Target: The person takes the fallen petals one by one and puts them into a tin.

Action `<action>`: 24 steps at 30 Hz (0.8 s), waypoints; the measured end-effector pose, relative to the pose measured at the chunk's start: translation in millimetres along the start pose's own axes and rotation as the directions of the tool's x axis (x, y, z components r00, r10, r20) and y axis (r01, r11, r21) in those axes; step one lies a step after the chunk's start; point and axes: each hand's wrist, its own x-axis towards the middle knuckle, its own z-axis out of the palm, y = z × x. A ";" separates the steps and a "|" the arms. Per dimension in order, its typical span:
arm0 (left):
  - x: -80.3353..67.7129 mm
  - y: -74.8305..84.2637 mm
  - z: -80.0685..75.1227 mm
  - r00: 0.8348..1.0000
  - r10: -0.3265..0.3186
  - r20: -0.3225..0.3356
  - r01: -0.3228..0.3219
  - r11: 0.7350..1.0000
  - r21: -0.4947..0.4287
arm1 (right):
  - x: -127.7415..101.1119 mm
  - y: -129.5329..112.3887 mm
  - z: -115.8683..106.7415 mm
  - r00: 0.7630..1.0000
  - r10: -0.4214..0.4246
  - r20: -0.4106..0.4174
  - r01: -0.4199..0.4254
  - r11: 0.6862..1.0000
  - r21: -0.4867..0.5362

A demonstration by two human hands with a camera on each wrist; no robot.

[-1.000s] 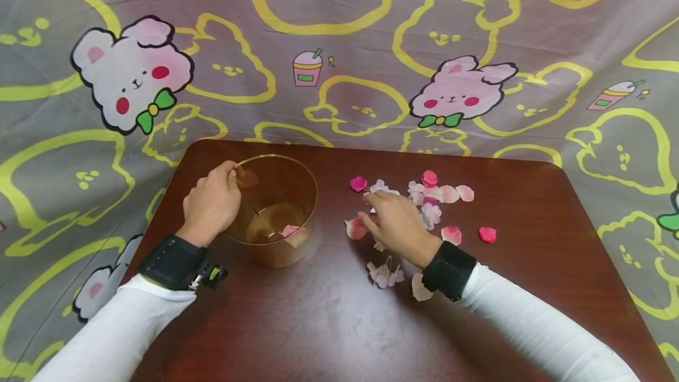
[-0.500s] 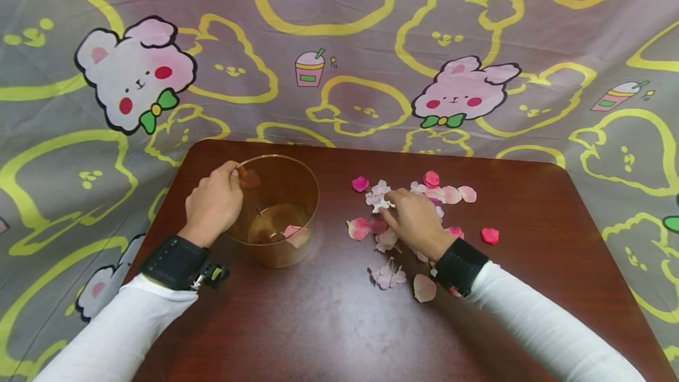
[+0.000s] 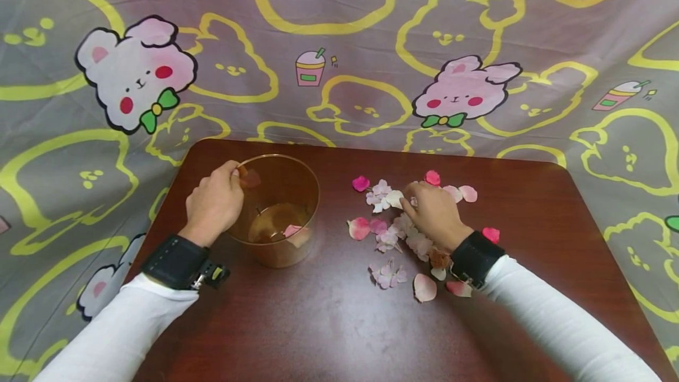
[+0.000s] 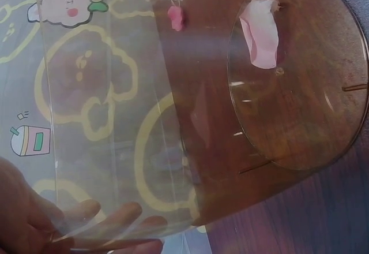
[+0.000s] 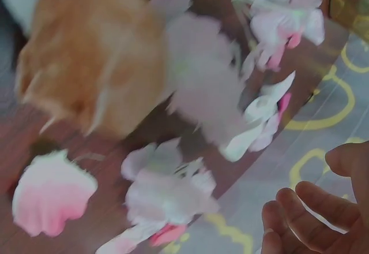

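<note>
1. One amber plastic cup (image 3: 278, 211) stands at the surface's (image 3: 318, 323) nine o'clock; left hand (image 3: 214, 202) pinches its rim.
2. One pink petal (image 3: 290, 230) lies inside.
3. Right hand (image 3: 437, 214), fingers loosely curled and empty, rests among over a dozen scattered petals (image 3: 392, 234) at two o'clock.

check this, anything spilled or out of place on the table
Nothing looks damaged. Loose petals lie scattered on the table around the right hand, while only one sits in the cup that the left hand grips by the rim.
</note>
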 end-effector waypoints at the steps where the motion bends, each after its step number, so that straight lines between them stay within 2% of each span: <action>1: 0.0 0.0 0.0 1.000 0.002 0.000 -0.002 1.000 0.001 | 0.4 3.1 -0.5 1.000 0.018 0.000 -0.018 1.000 0.011; 7: -0.3 0.1 -0.6 1.000 0.007 -0.001 -0.007 1.000 0.002 | 3.8 20.9 -5.1 0.994 0.111 0.013 -0.112 0.989 0.094; 11: -1.1 -0.5 -1.1 1.000 -0.002 0.002 0.002 1.000 0.002 | 6.2 31.6 -6.7 0.990 0.142 0.019 -0.144 0.983 0.115; 17: -1.6 -1.6 -0.9 1.000 -0.004 -0.006 0.004 1.000 0.007 | 5.4 48.7 -8.6 0.983 0.183 0.002 -0.183 0.981 0.071; 24: -0.9 0.5 -1.0 1.000 -0.006 -0.005 0.006 1.000 0.007 | 3.2 70.6 -11.3 0.964 0.266 0.024 -0.267 0.962 0.054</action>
